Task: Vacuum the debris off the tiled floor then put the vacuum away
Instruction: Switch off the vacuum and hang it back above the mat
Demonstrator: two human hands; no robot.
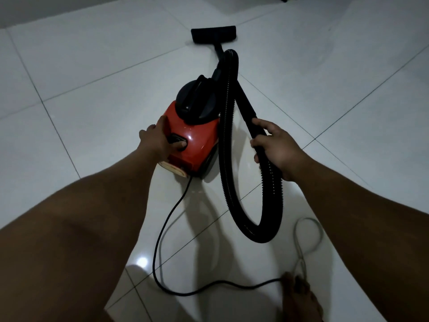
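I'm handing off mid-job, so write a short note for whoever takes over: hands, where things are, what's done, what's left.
Left hand: thumb on the black switch atop the red vacuum.
Right hand: gripping the black wand where it joins the hose.
Floor nozzle rests flat on the tiles ahead; power cord trails back toward a bare foot.
Done: can't tell; no debris visible.
Left: finish vacuuming if needed, then put the vacuum away.

A home room: glossy white tiled floor [301,73], household canister vacuum [195,140], bare foot [299,296].
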